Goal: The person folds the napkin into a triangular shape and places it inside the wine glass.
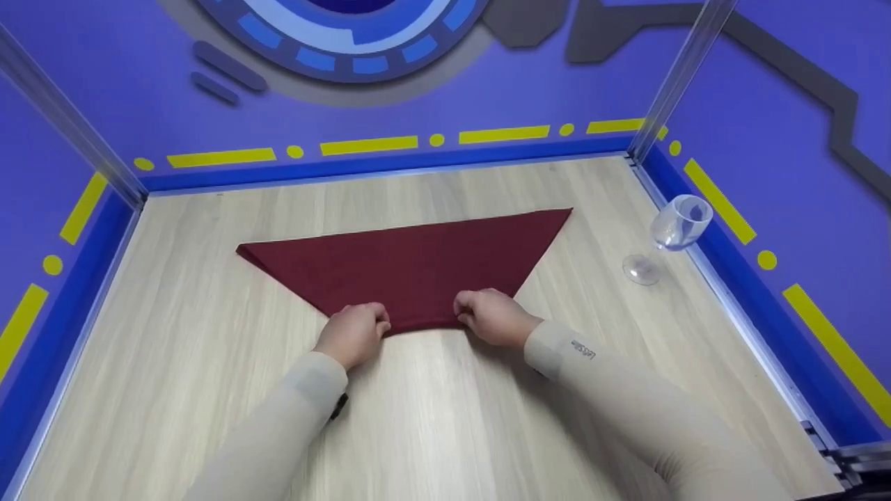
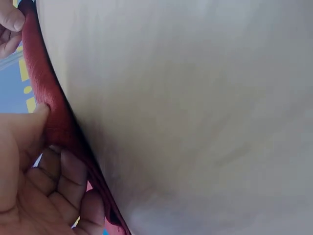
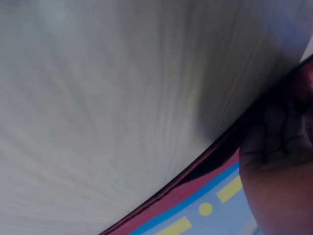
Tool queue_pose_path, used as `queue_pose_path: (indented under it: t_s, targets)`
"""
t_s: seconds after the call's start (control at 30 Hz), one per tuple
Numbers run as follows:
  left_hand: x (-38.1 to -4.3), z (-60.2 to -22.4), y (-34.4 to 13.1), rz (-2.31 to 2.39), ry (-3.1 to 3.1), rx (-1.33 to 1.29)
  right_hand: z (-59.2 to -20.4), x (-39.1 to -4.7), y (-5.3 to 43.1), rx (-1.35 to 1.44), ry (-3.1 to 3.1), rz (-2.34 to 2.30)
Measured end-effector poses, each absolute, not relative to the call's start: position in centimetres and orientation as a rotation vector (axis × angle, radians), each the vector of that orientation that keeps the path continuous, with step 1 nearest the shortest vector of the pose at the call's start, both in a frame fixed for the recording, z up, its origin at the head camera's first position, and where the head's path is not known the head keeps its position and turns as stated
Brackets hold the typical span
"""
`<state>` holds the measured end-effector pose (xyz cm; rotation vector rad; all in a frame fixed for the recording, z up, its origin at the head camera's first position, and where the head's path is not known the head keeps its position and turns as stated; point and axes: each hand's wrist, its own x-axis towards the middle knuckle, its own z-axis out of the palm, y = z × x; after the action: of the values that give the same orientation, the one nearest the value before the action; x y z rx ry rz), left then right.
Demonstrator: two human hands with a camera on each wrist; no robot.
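Observation:
A dark red cloth napkin (image 1: 418,268) lies folded on the table in a trapezoid, its long edge at the back and its short edge toward me. My left hand (image 1: 355,332) pinches the left end of that short edge; in the left wrist view the thumb presses on a rolled fold (image 2: 58,115) with curled fingers under it. At the right end of the same edge, my right hand (image 1: 495,316) grips the cloth, its fingers (image 3: 276,132) curled at the fold and partly in shadow in the right wrist view.
A clear stemmed glass (image 1: 679,226) stands upright on the right side of the table, near the metal rail. Pale wood-grain tabletop (image 1: 431,403) lies around the cloth. Purple and blue printed panels (image 1: 445,111) wall in the back and both sides.

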<state>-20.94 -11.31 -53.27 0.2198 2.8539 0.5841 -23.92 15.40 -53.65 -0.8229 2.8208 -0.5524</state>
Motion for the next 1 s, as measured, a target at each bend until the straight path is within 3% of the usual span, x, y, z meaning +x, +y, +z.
queue_pose_path:
  t_s: [0.37, 1.0]
  targets:
    - [-21.0, -53.4, -11.6, 0.544, 2.916, 0.351, -53.9, -23.8, 16.0, -1.183, 2.912, -0.273]
    - [-21.3, -53.7, -12.6, 0.457, 2.934, 0.521, -54.2, -24.2, 16.4, -1.119, 2.864, -0.363]
